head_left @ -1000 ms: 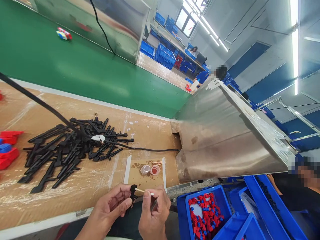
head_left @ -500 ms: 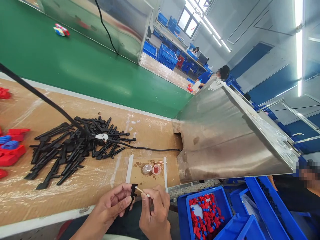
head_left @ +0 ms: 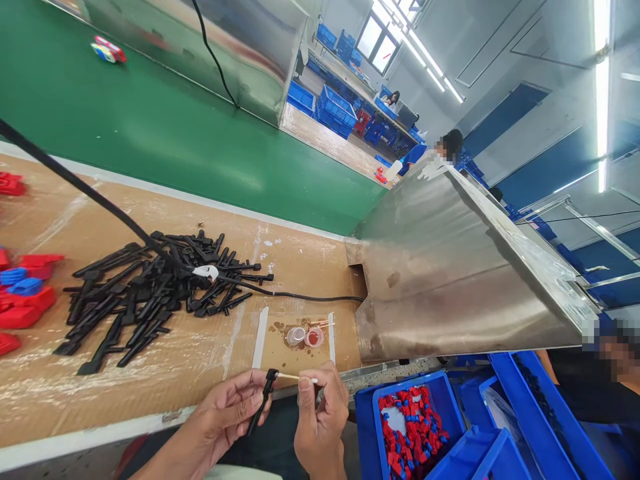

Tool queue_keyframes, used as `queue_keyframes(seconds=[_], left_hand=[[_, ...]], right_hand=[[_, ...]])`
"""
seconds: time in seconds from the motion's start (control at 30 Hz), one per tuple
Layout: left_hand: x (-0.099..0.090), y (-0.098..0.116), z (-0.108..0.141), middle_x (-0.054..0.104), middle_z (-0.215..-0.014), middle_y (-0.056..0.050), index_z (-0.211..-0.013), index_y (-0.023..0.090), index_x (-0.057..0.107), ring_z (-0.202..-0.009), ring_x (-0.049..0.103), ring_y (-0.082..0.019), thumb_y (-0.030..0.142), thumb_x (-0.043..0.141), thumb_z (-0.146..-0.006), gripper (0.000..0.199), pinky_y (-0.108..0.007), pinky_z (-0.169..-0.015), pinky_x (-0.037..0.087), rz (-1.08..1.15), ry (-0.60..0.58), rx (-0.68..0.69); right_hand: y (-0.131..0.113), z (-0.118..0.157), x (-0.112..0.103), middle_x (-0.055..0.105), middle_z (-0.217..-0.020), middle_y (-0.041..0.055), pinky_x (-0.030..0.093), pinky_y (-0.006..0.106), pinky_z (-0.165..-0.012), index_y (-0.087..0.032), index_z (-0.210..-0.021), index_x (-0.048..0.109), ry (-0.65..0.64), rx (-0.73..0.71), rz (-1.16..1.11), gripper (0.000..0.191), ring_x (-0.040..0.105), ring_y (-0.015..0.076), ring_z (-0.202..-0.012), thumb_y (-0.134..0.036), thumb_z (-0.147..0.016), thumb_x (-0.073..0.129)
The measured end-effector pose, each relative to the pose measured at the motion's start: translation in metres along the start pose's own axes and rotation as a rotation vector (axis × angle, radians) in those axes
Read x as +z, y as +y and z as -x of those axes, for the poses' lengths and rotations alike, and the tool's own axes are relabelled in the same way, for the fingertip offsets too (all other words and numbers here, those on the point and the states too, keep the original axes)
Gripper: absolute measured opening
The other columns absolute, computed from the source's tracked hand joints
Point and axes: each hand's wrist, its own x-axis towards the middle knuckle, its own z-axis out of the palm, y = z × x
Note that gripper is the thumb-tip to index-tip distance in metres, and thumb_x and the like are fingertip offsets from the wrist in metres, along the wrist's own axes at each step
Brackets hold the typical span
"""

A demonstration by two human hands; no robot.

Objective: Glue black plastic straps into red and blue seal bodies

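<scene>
Between the thumb and fingers of my left hand (head_left: 231,408) is a black plastic toy gun part (head_left: 265,399), tilted with its wide end up. My right hand (head_left: 323,417) pinches a cotton swab (head_left: 295,377), whose far tip meets the upper end of the black part. Just beyond my hands, two small round cups sit on the cardboard: a clear cup (head_left: 295,336) and a cup of reddish liquid (head_left: 315,337). Swab sticks (head_left: 323,323) lie behind them, and wet spots surround them.
A pile of black parts (head_left: 145,287) lies on the cardboard-covered table (head_left: 300,257), crossed by a black cable (head_left: 310,297). Red and blue pieces (head_left: 27,297) are at left. Behind runs a green belt (head_left: 200,160). A metal housing (head_left: 450,280) stands right, above a blue bin (head_left: 440,393) of red pieces.
My right hand has shifted slightly right, and the swab now lies flatter against the black part, which has turned a little. The red, white and blue toy on the belt has moved left.
</scene>
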Motion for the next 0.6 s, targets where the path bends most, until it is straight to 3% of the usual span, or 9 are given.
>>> queue_keyframes(seconds=[0.2, 0.43, 0.6], left_hand=[[0.0022, 0.0004, 0.0003, 0.067, -0.068, -0.002, -0.086, 0.02, 0.088, -0.062, 0.05, -0.011, 0.056, 0.11, -0.051, 0.055, -0.014, -0.053, 0.04, -0.01, 0.028, 0.025], [0.0042, 0.0018, 0.0019, 0.064, -0.066, -0.001, -0.086, 0.019, 0.087, -0.06, 0.045, -0.01, 0.057, 0.108, -0.054, 0.054, -0.014, -0.048, 0.031, -0.021, 0.012, 0.028], [0.0018, -0.0028, 0.0009, 0.068, -0.069, -0.003, -0.086, 0.019, 0.086, -0.062, 0.048, -0.011, 0.059, 0.108, -0.054, 0.055, -0.013, -0.051, 0.034, -0.022, 0.011, 0.035]], right_hand=[[0.0011, 0.0014, 0.0025, 0.066, -0.079, -0.0022, 0.048, 0.025, -0.066, -0.024, -0.099, 0.062, -0.033, -0.062, 0.071, 0.025, 0.063, 0.0129, -0.07, -0.03, -0.116, 0.045], [-0.0021, -0.0016, 0.0051, 0.066, -0.076, -0.0027, 0.047, 0.026, -0.064, -0.024, -0.098, 0.06, -0.048, -0.115, 0.13, 0.028, 0.062, 0.013, -0.066, -0.031, -0.118, 0.042], [-0.0017, 0.0002, 0.0063, 0.067, -0.077, -0.0022, 0.046, 0.027, -0.066, -0.024, -0.098, 0.06, -0.065, -0.126, 0.146, 0.028, 0.063, 0.0137, -0.068, -0.031, -0.118, 0.041]])
